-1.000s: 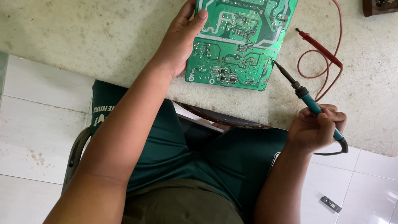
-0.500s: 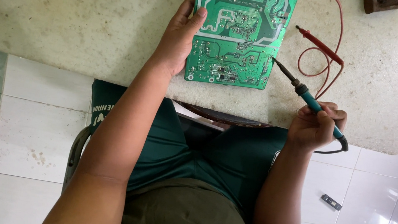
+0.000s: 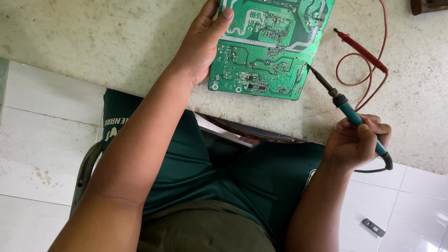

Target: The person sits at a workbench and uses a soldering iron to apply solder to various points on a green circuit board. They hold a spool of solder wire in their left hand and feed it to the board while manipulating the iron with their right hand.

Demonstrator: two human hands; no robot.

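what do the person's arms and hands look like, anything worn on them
Both arms are bare from above the elbow down to the fingers. The left hand and right hand carry no gloves, and no watch, ring or wristband shows. No sleeve reaches either forearm; the only clothing near them is a dark green shirt with white lettering at its left edge, over olive trousers.

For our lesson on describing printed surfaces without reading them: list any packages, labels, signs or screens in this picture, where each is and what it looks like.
No packages, signs or screens show.
Shirt print: white lettering and a mark on the dark green shirt, beside the left arm.
Circuit board: green rectangle with pale printed traces, on the speckled table, steadied by the left hand.
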